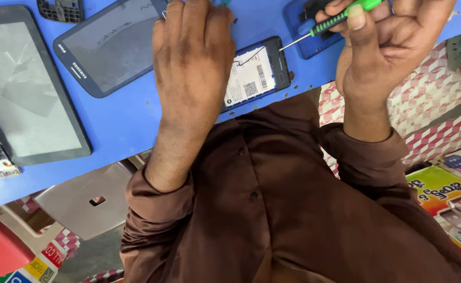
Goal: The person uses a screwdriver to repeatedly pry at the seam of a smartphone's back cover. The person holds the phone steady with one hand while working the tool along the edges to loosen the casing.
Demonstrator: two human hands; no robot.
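Two hands: both at work over one opened phone [259, 71] on the blue table [120, 120].
Left hand [194, 57]: lies palm-down on the phone's left part, pinning it; fingers are cut off by the top edge, so I cannot tell whether they curl round anything.
Right hand [382, 47]: closed around a green-handled screwdriver [335, 20], thumb along the handle.
Phone's place: at the table's near edge, about 12 o'clock from the person's chest.
Done so far: back cover is off; white labelled battery and dark frame lie bare.
Left to do: judging by the tip at the phone's upper right corner, the screws are probably not all out.
Phone's long axis: runs roughly 8 o'clock to 2 o'clock.
Screwdriver's point: toward 8 o'clock, handle up at 2 o'clock.
Nearby: dark tablet [110, 44] at 10 o'clock, grey tablet [26, 84] at 9 o'clock.
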